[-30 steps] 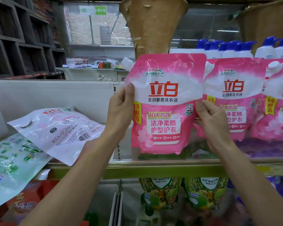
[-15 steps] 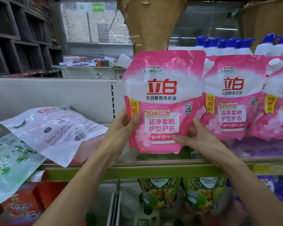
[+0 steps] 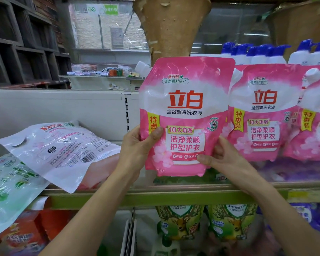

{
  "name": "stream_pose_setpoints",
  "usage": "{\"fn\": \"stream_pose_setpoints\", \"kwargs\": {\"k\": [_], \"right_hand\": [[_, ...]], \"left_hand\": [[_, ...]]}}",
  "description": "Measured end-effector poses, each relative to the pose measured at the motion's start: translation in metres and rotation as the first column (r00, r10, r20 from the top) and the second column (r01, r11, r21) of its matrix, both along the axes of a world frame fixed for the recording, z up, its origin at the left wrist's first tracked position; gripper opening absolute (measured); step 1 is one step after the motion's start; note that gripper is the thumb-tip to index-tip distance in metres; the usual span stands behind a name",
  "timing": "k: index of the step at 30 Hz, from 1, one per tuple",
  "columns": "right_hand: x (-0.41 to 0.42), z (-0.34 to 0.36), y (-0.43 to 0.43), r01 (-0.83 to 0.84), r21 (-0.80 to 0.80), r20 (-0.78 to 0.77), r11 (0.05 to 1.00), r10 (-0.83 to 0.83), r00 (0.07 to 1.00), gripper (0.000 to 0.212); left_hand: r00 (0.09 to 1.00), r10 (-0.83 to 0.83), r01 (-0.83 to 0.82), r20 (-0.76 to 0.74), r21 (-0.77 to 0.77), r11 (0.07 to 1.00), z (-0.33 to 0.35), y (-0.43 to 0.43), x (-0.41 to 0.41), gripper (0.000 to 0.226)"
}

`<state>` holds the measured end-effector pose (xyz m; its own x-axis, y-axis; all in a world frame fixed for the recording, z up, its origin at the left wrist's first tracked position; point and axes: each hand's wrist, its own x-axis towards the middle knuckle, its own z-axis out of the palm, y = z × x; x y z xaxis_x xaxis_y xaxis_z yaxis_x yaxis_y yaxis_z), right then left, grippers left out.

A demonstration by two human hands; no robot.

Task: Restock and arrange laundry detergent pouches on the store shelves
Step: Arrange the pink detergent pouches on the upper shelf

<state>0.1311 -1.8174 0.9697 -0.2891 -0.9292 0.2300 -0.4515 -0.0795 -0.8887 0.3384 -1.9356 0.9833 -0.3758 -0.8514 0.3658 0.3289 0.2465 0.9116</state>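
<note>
The shelf (image 3: 174,197) holds a row of upright pink pouches (image 3: 264,115) at right; the held pouch (image 3: 185,100) stands vertical just left of the row's end, overlapping its neighbour. Grip: left hand (image 3: 135,150) clamps its lower left edge, right hand (image 3: 227,159) its lower right, both equally near.

Open shelf (image 3: 146,197) between flat-lying white pouch (image 3: 63,150) at left and held pink pouch (image 3: 185,115), upright pink pouches (image 3: 262,115) crowding the right, woven basket (image 3: 172,24) low overhead, blue-capped bottles (image 3: 257,54) blocking far right, white panel (image 3: 63,109) behind
</note>
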Motion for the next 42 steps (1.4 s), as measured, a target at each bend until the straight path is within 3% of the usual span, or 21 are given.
{"fn": "stream_pose_setpoints", "kwargs": {"k": [5, 11, 14, 18, 24, 30, 42], "right_hand": [[0.002, 0.003, 0.003, -0.032, 0.068, -0.034, 0.997, 0.034, 0.999, 0.074], [0.009, 0.008, 0.001, 0.027, 0.144, -0.140, 0.989, -0.007, 0.990, 0.090], [0.012, 0.009, 0.001, 0.055, 0.135, -0.155, 0.989, -0.033, 0.987, 0.093], [0.013, 0.008, -0.001, 0.071, 0.141, -0.144, 0.987, -0.050, 0.988, 0.081], [0.004, 0.007, -0.017, 0.103, 0.179, -0.117, 0.978, -0.083, 0.990, 0.075], [-0.002, 0.012, -0.035, 0.141, 0.181, -0.173, 0.973, -0.109, 0.979, 0.072], [-0.015, 0.017, -0.075, 0.270, 0.269, -0.258, 0.925, -0.201, 0.945, 0.059]], "left_hand": [[0.997, -0.042, 0.043, 0.069, -0.016, 0.999, -0.006, 0.002, 0.008, 0.034], [0.952, -0.215, 0.222, 0.219, -0.005, 0.975, -0.012, 0.003, 0.022, 0.035], [0.904, -0.252, 0.270, 0.344, -0.003, 0.963, -0.013, 0.002, 0.024, 0.052], [0.865, -0.231, 0.252, 0.446, 0.013, 0.968, -0.012, -0.001, 0.021, 0.067], [0.854, -0.203, 0.229, 0.479, 0.004, 0.973, -0.008, -0.012, 0.009, 0.056], [0.874, -0.064, 0.104, 0.482, -0.058, 0.993, 0.000, -0.021, -0.011, 0.049], [0.865, -0.007, 0.014, 0.501, -0.009, 1.000, 0.005, -0.048, -0.040, 0.063]]}}
